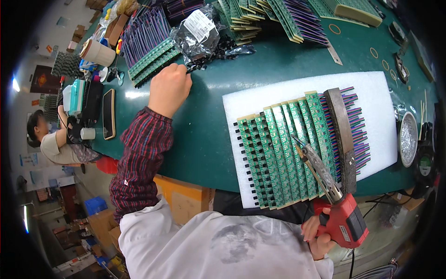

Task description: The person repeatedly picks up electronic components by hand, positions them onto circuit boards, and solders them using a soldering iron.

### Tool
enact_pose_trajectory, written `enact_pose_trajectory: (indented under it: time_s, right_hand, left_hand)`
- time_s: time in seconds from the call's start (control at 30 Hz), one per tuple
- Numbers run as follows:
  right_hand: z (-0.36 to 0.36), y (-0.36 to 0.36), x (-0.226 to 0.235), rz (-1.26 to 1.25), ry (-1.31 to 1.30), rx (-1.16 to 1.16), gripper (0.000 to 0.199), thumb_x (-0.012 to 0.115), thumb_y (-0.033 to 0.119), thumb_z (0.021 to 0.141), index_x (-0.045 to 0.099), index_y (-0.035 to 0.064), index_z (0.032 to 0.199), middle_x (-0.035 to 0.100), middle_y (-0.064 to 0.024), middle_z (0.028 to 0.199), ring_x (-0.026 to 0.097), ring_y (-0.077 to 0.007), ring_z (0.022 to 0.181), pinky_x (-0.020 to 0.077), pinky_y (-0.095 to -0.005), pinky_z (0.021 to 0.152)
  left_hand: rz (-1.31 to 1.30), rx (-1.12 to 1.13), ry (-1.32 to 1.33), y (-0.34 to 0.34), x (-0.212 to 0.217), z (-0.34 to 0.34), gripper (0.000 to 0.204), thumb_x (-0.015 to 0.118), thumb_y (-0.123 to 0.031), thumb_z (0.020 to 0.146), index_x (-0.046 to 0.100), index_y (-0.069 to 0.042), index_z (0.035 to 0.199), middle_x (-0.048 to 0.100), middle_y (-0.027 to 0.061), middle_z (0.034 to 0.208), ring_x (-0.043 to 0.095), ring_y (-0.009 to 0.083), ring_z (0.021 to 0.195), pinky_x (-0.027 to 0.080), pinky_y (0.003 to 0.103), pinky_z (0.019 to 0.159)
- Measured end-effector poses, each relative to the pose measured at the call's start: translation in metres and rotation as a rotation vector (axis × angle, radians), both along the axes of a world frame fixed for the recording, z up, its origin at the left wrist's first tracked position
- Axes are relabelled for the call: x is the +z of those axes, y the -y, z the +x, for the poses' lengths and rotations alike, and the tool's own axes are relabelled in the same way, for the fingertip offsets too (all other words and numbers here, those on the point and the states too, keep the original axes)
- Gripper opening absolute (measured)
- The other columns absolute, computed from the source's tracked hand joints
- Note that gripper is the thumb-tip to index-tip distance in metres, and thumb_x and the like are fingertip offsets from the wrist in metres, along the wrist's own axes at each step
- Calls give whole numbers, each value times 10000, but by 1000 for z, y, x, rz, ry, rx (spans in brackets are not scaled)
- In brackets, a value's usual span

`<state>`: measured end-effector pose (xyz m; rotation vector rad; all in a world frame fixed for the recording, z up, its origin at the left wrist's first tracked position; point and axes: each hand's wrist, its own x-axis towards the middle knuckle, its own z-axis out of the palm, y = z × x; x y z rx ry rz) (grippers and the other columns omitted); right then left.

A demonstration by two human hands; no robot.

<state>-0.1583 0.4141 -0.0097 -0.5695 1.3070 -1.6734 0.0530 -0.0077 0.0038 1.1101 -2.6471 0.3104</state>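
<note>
My left hand (171, 89) is closed, knuckles up, beside a small pile of black parts (218, 55) at a clear plastic bag (197, 35); what its fingers hold, if anything, is hidden. My right hand (319, 237) grips a red soldering gun (344, 223) near the table's front edge. The gun's metal tip points up and left over a row of green circuit-board strips (283, 153) on a white foam sheet (378, 97). Black connectors line the strips' left side. A dark metal bar (340, 139) lies across the coloured wires (361, 135) on their right.
Stacked green boards with wires (153, 58) lie at the back left, with more board stacks (241, 18) behind. A phone (108, 114) and white cup (87, 134) sit at left. A round metal dish (408, 139) stands at right. A co-worker (58, 139) sits at far left.
</note>
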Motion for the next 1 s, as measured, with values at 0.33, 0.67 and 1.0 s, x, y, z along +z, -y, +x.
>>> enact_pose_trajectory:
  time_s: [0.33,0.67,1.0]
  right_hand:
    - [-8,9,-1,-122,-71,88,801,640,547,847,343,15,1368,455,-8,540,455,-143,454,382,-292,484]
    - [-9,48,35,33,-102,339,459,709,67,784,450,17,1160,639,-92,786,557,-120,608,443,-256,556]
    - [-8,44,21,192,-189,152,342,682,-21,759,506,-22,1052,639,-56,779,579,-113,655,468,-257,606]
  left_hand:
    - [414,76,-419,-56,47,-29,39,649,-5,790,657,-16,826,596,94,700,567,191,582,451,322,547]
    - [530,-1133,-617,-204,43,-68,429,631,-103,588,651,125,951,606,114,808,562,187,619,462,269,501]
    - [591,-1045,-544,-212,42,-68,339,651,-68,659,664,108,949,617,152,838,584,239,681,477,300,560]
